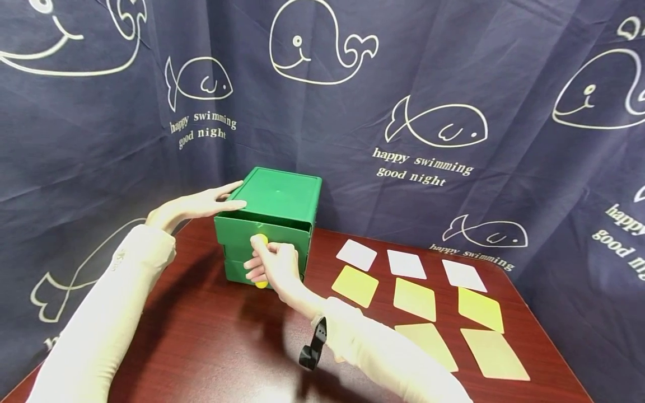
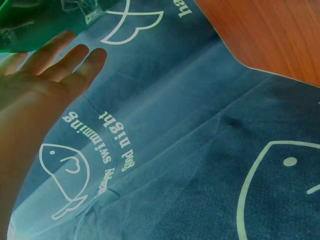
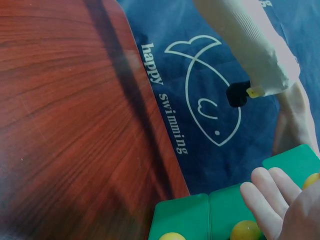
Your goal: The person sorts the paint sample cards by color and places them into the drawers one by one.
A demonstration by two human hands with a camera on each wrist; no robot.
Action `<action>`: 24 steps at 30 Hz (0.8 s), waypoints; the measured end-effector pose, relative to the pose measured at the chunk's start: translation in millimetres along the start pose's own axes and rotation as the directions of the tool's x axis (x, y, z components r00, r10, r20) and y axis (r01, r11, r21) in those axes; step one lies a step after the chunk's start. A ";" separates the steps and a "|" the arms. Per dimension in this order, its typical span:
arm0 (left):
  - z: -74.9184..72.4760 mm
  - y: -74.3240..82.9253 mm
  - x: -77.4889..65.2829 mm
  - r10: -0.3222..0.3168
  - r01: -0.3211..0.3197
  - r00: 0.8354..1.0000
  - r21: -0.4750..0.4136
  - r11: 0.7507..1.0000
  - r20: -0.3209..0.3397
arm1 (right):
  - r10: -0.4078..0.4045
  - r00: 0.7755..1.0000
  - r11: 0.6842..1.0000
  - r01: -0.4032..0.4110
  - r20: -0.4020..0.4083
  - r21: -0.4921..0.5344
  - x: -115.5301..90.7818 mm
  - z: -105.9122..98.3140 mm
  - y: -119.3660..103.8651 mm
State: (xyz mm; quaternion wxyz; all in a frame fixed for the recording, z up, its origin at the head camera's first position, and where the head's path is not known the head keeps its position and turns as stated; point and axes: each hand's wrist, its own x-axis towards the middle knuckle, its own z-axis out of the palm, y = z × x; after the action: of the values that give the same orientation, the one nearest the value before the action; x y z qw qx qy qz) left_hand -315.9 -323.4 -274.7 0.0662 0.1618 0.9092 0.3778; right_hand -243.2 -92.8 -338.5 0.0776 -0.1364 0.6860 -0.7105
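Observation:
A green drawer cabinet [image 1: 282, 190] with yellow round knobs stands at the back of the table. Its top drawer [image 1: 237, 230] sticks out a little, leaving a dark gap under the cabinet's top. With thumb and index finger, my right hand [image 1: 279, 266] pinches the top drawer's yellow knob [image 1: 263, 239]; the other fingers are loosely bent. A lower knob [image 1: 261, 284] shows beneath them. My left hand [image 1: 196, 202] rests on the cabinet's left upper edge, thumb over the top. In the left wrist view its fingers [image 2: 65, 65] lie straight along the green side.
On the right of the brown table [image 1: 216, 347] lie rows of flat cards: white [image 1: 356, 254], yellow [image 1: 414, 298] and beige [image 1: 494, 354]. A dark blue curtain [image 1: 322, 123] with whale drawings hangs around the table. A black strap [image 1: 313, 347] hangs from my right wrist.

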 end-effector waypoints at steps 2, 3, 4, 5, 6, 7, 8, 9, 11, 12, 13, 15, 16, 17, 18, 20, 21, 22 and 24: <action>0.4 -1.3 1.2 0.005 -0.005 1.000 -0.005 1.000 0.001 | -0.002 1.000 1.000 0.002 0.006 0.003 -3.2 -0.2 0.6; 0.7 -1.7 1.5 0.007 -0.007 1.000 -0.011 1.000 0.002 | -0.003 1.000 1.000 0.003 0.009 0.006 -4.9 -0.1 0.6; 1.0 -2.2 1.8 0.008 -0.008 1.000 -0.016 1.000 0.000 | -0.005 1.000 1.000 0.005 0.013 0.011 -6.8 -0.1 0.4; 1.1 -2.6 1.9 0.008 -0.008 1.000 -0.020 1.000 0.000 | -0.009 1.000 1.000 0.009 0.019 0.013 -8.8 -0.1 0.2; 1.3 -2.8 2.1 0.009 -0.009 1.000 -0.024 1.000 -0.001 | -0.011 1.000 1.000 0.011 0.023 0.017 -10.7 0.0 0.0; 1.4 -3.0 2.2 0.009 -0.009 1.000 -0.023 1.000 -0.002 | -0.015 0.999 1.000 0.014 0.028 0.019 -12.7 0.0 -0.4; 1.4 -3.1 2.3 0.008 -0.008 1.000 -0.024 1.000 -0.005 | -0.017 0.999 1.000 0.016 0.029 0.024 -14.9 0.2 -0.9; 1.3 -3.3 2.3 0.006 -0.006 1.000 -0.019 1.000 -0.008 | -0.020 0.999 0.999 0.019 0.031 0.027 -17.1 0.2 -1.2; 1.0 -3.4 2.3 0.002 -0.002 1.000 -0.007 1.000 -0.016 | -0.023 0.999 0.999 0.022 0.033 0.032 -21.1 0.8 -1.1; 1.0 -3.3 2.3 0.000 0.000 1.000 -0.002 1.000 -0.019 | -0.022 0.999 0.999 0.021 0.032 0.034 -23.1 1.4 -0.8; 1.0 -3.2 2.2 0.000 0.000 1.000 0.003 1.000 -0.021 | -0.024 0.999 0.999 0.023 0.032 0.035 -25.2 1.9 -0.5; 1.0 -2.7 2.0 0.000 0.000 1.000 0.006 1.000 -0.020 | -0.023 0.999 0.999 0.021 0.029 0.040 -29.2 3.3 0.5; 1.2 -2.3 1.8 0.001 -0.001 1.000 0.005 1.000 -0.018 | -0.023 0.999 0.999 0.021 0.030 0.047 -31.4 4.0 0.7; 1.3 -2.0 1.5 0.001 0.000 1.000 0.008 1.000 -0.017 | -0.023 0.999 0.998 0.021 0.030 0.053 -33.8 4.8 0.8; 1.5 -1.8 1.3 -0.002 0.002 1.000 0.006 1.000 -0.015 | -0.024 0.999 0.998 0.022 0.030 0.062 -36.4 5.4 0.5; 1.8 -1.7 0.9 -0.006 0.006 1.000 0.010 1.000 -0.013 | -0.023 0.999 0.996 0.021 0.031 0.082 -42.0 6.5 -0.4; 1.9 -1.8 0.6 -0.007 0.008 1.000 0.011 1.000 -0.013 | -0.023 0.999 0.996 0.020 0.034 0.092 -45.1 6.8 -1.1; 2.0 -1.8 0.4 -0.010 0.010 1.000 0.012 1.000 -0.013 | -0.024 0.999 0.995 0.020 0.039 0.101 -48.2 7.1 -2.1; 2.3 -1.7 0.2 -0.015 0.015 1.000 0.010 1.000 -0.013 | -0.019 0.999 0.993 0.013 0.046 0.116 -53.5 7.9 -2.8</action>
State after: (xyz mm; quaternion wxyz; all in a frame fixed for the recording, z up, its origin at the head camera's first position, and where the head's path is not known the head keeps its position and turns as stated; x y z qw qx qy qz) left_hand -316.0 -322.9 -277.5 0.0623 0.1530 0.9127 0.3738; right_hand -189.7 -84.2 -340.2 0.0956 -0.1537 0.6403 -0.7465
